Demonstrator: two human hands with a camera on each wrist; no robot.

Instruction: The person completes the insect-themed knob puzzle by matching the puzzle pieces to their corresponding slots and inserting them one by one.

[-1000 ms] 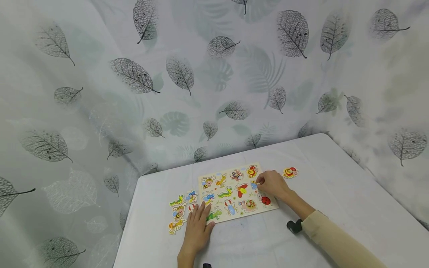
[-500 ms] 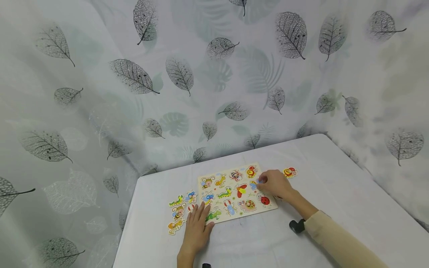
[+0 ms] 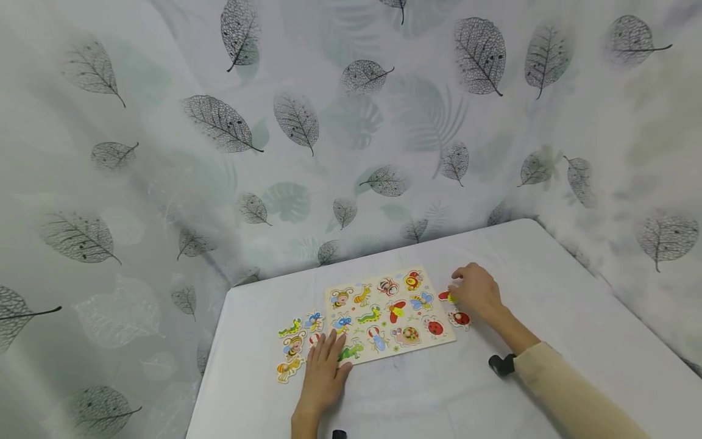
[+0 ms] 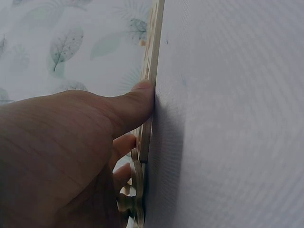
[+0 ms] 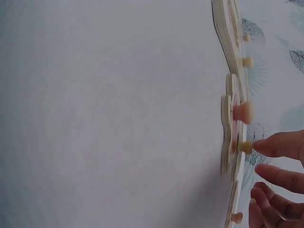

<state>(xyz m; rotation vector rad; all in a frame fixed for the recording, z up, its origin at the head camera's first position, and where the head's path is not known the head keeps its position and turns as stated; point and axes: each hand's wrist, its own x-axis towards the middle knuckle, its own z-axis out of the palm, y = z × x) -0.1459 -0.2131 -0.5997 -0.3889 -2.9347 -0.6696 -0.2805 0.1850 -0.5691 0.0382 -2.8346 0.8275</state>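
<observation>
A wooden peg puzzle board (image 3: 403, 349) with colourful insect pictures lies on the white table. My left hand (image 3: 323, 375) rests with spread fingers over its near left corner, the thumb (image 4: 135, 107) against the board's edge. Right of the board, my right hand (image 3: 478, 292) hovers over loose insect pieces, its fingers loosely bent. Below it show a red-and-yellow insect piece (image 3: 445, 296) and a ladybird piece (image 3: 459, 319). In the right wrist view, one fingertip is right at a piece's small wooden knob (image 5: 245, 147). The blue-winged insect (image 3: 422, 301) on the board is uncovered.
Left of the board lie several loose pieces, among them a green caterpillar (image 3: 289, 328), a bee (image 3: 294, 346) and a yellow insect (image 3: 289, 369). A leaf-patterned curtain (image 3: 351, 152) hangs behind the table. A small black device (image 3: 501, 364) is by the right wrist.
My right hand has left the blue-winged insect on the board and moved right, over the loose pieces, covering the red piece seen there before. The left hand has stayed in place.
</observation>
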